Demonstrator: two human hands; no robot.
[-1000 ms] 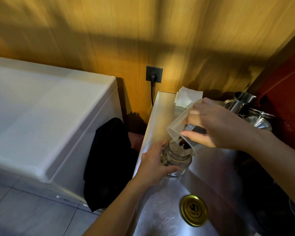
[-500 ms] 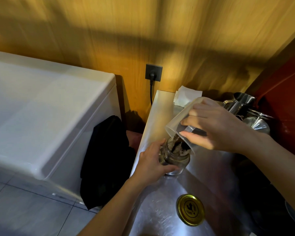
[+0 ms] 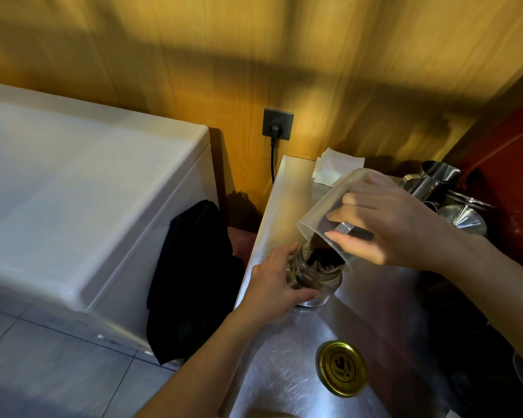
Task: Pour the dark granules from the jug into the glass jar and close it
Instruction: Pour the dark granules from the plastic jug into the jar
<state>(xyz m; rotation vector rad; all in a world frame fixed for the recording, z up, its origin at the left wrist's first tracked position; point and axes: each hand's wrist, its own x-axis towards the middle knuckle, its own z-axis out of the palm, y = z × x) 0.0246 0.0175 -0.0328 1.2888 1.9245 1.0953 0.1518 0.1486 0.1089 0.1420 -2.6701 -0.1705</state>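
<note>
A small glass jar (image 3: 320, 283) stands on the steel counter (image 3: 284, 372) near its left edge. My left hand (image 3: 272, 285) wraps around the jar's left side. My right hand (image 3: 390, 224) grips a translucent plastic jug (image 3: 323, 206), tipped steeply with its rim over the jar's mouth. Dark granules (image 3: 322, 259) lie at the jug's lip and fill much of the jar. The jar's gold lid (image 3: 341, 368) lies flat on the counter, in front of the jar and apart from it.
Steel jugs and a funnel (image 3: 453, 203) crowd the counter's back right. Folded white paper (image 3: 335, 170) leans at the back. A white chest appliance (image 3: 88, 206) stands to the left, with a black cloth (image 3: 194, 279) hanging in the gap. A plugged socket (image 3: 277, 123) is on the wooden wall.
The jug has tipped further and more granules have dropped into the jar, whose dark fill has risen. Both hands keep their grips in about the same place.
</note>
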